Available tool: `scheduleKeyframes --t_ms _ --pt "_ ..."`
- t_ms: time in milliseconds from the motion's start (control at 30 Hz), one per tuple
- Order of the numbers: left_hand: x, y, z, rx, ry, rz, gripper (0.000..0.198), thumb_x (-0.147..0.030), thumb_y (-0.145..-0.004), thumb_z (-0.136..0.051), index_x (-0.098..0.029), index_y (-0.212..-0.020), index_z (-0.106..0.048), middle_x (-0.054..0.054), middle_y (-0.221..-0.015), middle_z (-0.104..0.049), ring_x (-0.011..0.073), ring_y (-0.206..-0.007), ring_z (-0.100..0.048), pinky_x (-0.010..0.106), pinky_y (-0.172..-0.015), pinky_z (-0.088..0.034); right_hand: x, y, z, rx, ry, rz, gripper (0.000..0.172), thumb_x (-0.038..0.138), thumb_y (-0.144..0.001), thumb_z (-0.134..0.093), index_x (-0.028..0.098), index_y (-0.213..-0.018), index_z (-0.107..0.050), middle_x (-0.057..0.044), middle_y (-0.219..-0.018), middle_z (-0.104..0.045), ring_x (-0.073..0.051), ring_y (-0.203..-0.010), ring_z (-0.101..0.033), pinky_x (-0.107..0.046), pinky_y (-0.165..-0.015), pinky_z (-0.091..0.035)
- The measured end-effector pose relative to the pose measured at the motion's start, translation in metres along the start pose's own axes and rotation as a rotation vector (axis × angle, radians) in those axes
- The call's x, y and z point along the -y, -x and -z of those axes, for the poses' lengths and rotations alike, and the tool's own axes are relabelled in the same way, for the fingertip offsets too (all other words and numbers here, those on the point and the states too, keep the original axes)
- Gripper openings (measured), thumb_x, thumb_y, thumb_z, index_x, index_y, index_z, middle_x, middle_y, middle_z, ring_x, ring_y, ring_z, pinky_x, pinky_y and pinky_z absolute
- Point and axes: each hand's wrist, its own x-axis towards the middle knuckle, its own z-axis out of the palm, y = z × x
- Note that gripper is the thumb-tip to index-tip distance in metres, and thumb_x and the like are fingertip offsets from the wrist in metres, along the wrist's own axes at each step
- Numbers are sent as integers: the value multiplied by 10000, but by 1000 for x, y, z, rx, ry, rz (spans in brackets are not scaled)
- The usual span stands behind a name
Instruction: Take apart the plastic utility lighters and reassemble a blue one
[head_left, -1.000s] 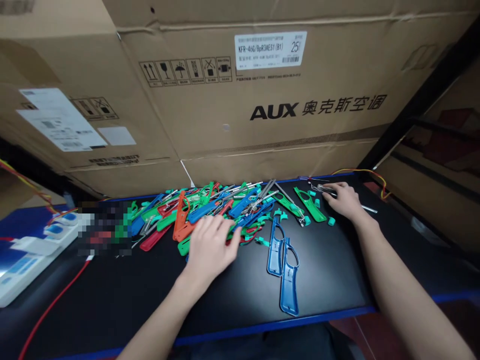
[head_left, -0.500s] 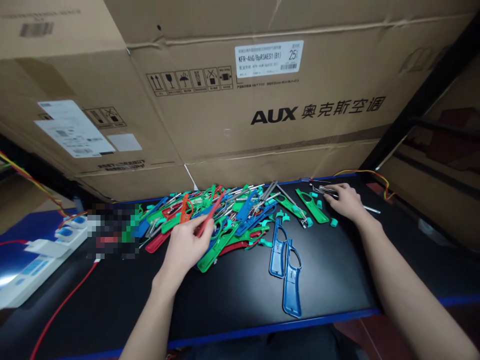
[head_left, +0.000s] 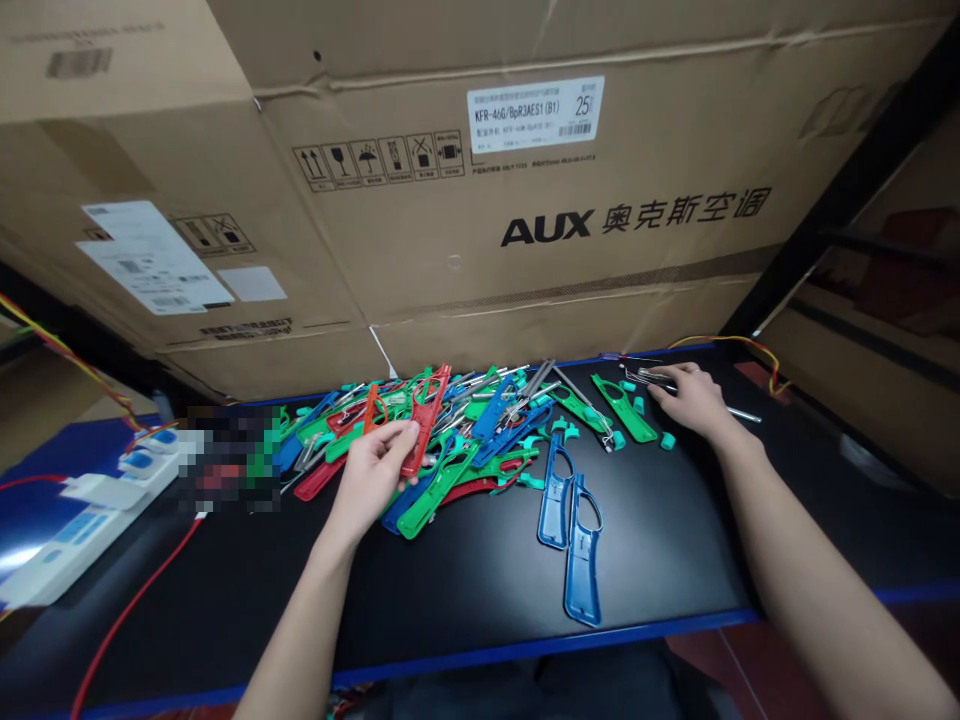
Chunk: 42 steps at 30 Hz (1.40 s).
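The red shell (head_left: 429, 415) has turned face-on, pinched over the pile (head_left: 491, 420) by the left hand (head_left: 376, 465); the right hand (head_left: 686, 400) curls at a metal rod (head_left: 744, 414), grip unclear. Probably light and stiff, it suits broad-end holding.

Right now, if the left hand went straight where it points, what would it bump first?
Past its red piece, the left hand would probably meet the heap of parts first; its height above them is unclear.
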Motion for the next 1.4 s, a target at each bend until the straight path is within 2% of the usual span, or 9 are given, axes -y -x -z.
scheduleKeyframes --t_ms 133,267,367,500,633,733,1033,1300,1400 --pt "5 -3 -2 -44 14 7 741 -729 -612 -805 -157 -1065 -674 0 -621 -659 138 -434 -556 225 -391 -420 1 1 2 11 -11 -2 398 401 -925 -581 273 -1283 -699 -127 -1278 -609 -356 -1163 -569 -505 -970 -470" --pt "12 -5 -3 -93 -36 -79 759 -638 -683 -794 -198 -1274 -611 16 -757 -705 128 -444 -566 230 -421 -432 4 2 6 32 -13 -14 393 381 -933 -589 265 -1294 -691 -133 -1295 -594 -359 -1173 -558 -507 -989 -457" --pt "16 -4 -4 -238 -218 -173 597 -563 -777 -720 -230 -1266 -641 4 -757 -687 124 -495 -581 236 -509 -463 6 3 8 38 -6 -21 404 386 -934 -587 270 -1310 -681 -136 -1308 -580 -361 -1179 -551 -511 -991 -452" --pt "19 -4 -4 -380 -526 -290 365 -483 -844 -639 -239 -1103 -721 -14 -708 -649 118 -555 -556 252 -637 -447 5 3 8 45 -4 -21 408 390 -941 -580 276 -1322 -673 -133 -1313 -577 -357 -1190 -543 -509 -1004 -447" --pt "18 -5 -4 -391 -761 -255 293 -468 -875 -584 -261 -1027 -724 -37 -571 -521 138 -550 -500 263 -599 -333 5 4 9 49 -3 -22 409 395 -951 -571 278 -1330 -668 -134 -1313 -575 -358 -1207 -531 -512 -1017 -437" --pt "14 -4 -4 -393 -854 -160 294 -499 -882 -578 -289 -1040 -709 -35 -566 -527 160 -585 -529 265 -586 -289 5 4 9 49 -1 -23 413 395 -950 -570 280 -1335 -664 -132 -1317 -571 -356 -1205 -530 -507 -1015 -435" --pt "12 -3 -5 -381 -919 -164 275 -430 -917 -517 -300 -1086 -690 -30 -608 -563 173 -640 -574 255 -605 -290 3 4 9 46 -3 -22 420 378 -946 -579 273 -1343 -664 -136 -1315 -576 -355 -1204 -521 -493 -1017 -424" --pt "12 -5 -3 -355 -930 -124 314 -443 -920 -516 -309 -1155 -676 -16 -741 -670 202 -738 -638 262 -628 -302 -2 3 11 31 6 -42 419 408 -938 -581 286 -1326 -682 -140 -1326 -579 -386 -1224 -493 -543 -1006 -413" --pt "10 -4 -3 -352 -968 -105 310 -458 -922 -515 -308 -1134 -684 -13 -710 -666 218 -758 -651 267 -622 -291 1 4 11 -2 -14 -19 419 413 -930 -565 267 -1300 -698 -140 -1314 -592 -385 -1209 -493 -540 -995 -410"
